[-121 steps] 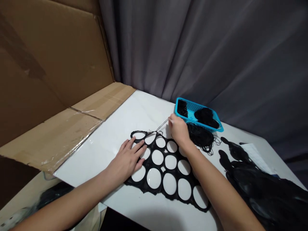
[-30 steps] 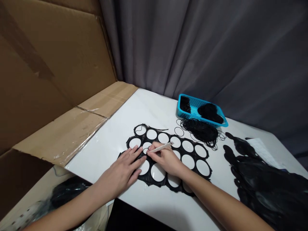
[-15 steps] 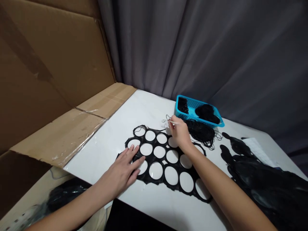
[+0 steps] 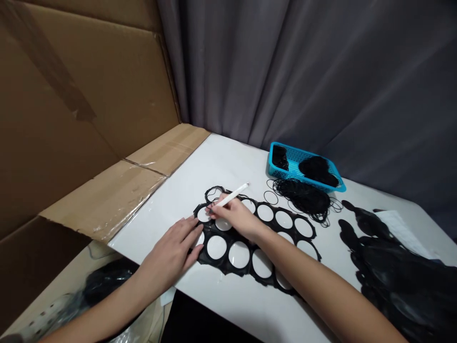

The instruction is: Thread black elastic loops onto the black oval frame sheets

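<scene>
A black rubber-like sheet (image 4: 246, 232) with rows of round holes lies flat on the white table. My left hand (image 4: 174, 245) rests on its left edge, fingers stretched out and palm down. My right hand (image 4: 232, 214) is closed around a white pen-like tool (image 4: 233, 194), whose lower end points down at the upper-left holes. A thin dark strand shows by those fingertips, and I cannot tell whether it is attached to the sheet. Beyond the sheet sits a pile of thin black rings (image 4: 303, 197), with a few loose rings at its left side.
A blue basket (image 4: 291, 175) with black ring bundles stands at the back against a grey curtain (image 4: 303, 71). On the right lie more black sheets (image 4: 400, 281) and a white paper (image 4: 403, 232). Cardboard (image 4: 143, 188) borders the left side.
My right hand has moved from beside the ring pile to the sheet's upper-left holes, carrying the white tool. My left hand has stayed on the sheet's left edge. The view has shifted slightly.
</scene>
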Available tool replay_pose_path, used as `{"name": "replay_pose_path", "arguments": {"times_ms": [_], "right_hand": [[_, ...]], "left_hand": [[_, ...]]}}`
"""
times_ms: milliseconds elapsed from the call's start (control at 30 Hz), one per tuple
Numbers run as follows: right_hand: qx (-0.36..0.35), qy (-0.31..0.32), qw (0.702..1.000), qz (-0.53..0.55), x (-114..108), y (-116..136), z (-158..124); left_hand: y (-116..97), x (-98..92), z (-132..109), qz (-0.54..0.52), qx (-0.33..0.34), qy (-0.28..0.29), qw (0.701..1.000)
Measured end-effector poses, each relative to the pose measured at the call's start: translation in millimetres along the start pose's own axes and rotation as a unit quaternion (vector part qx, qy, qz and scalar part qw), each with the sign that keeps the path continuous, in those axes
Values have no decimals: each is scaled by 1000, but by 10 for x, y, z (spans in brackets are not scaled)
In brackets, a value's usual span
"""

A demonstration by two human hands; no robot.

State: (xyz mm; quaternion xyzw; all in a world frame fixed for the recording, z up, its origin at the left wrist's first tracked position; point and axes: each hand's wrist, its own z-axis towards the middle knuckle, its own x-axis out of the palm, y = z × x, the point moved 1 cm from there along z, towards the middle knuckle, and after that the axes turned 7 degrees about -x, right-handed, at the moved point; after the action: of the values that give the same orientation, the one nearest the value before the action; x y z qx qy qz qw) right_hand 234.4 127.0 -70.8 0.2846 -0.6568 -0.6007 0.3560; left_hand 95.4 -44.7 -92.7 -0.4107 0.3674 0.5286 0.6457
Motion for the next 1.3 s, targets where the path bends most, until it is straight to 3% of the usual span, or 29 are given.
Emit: {"name": "replay_pose_path", "arguments": {"times_ms": [133,500,667,700,767,867,933,1000,1067,1167,1300], "right_hand": [[-84,52,971,-218,130,-55,-83],[-146,58,940,-305,169,-104,-90],[-256,109,861,-426,184,-107,-109],[-265,92,849,-447,130,-75,-75],[-260,-13,850,-458,-65,30,34],[-201,-220,868,-398,-437,203,199],[-132,-262,910,-294,-591,251,258],[-66,-229,955,-173,-606,233,263],[-26,-182,979,-92,-511,181,221],[19,-129,991,1,-289,104,116],[76,-54,988,127,-5,59,-51]], "left_hand": [[-13,-6,2,7,0,-3,1000],[-17,7,20,9,10,-23,1000],[-26,2,33,15,13,-27,999],[-28,1,37,15,11,-27,999],[-32,1,43,15,9,-27,999],[-32,6,48,8,7,-29,1000],[-26,5,46,-3,1,-30,1000],[-21,-16,40,-13,-7,-29,999],[-26,-68,27,-21,-15,-35,999],[-56,-184,-23,-27,-19,-54,998],[-110,-277,-165,-36,-4,-58,998]]}}
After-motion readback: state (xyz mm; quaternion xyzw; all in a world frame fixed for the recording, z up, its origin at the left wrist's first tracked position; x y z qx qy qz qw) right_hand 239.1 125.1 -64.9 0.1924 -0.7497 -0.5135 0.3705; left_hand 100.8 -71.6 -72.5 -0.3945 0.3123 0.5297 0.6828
